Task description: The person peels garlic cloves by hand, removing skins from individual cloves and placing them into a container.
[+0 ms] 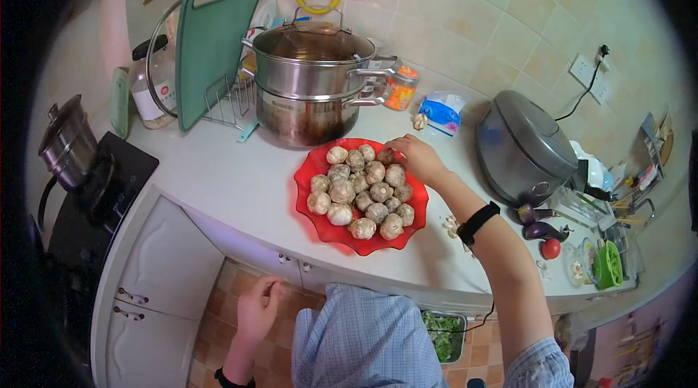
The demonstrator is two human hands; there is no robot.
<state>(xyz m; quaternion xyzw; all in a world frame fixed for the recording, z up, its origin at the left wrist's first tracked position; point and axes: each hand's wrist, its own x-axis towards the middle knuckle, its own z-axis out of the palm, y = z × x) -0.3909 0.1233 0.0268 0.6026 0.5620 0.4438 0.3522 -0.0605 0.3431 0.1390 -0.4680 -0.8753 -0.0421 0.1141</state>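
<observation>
A red scalloped plate (305, 206) stands on the white counter, heaped with several round, whitish-brown mushrooms (342, 190). Over the plate's far right rim reaches my right hand (417, 158), its fingers bent down and closed on a darker mushroom (386, 156). The fingertips' far side is hidden. Below the counter's front edge, my left hand (259, 306) hangs in the air, loosely curled with thumb and fingers apart and nothing in it.
Behind the plate stands a steel steamer pot (309, 112). A green cutting board (211, 54) leans at left. To the right are a tissue pack (441, 112), a grey rice cooker (527, 144), eggplants (542, 231) and a tomato (550, 248). Small pale pieces (452, 226) lie under my right forearm.
</observation>
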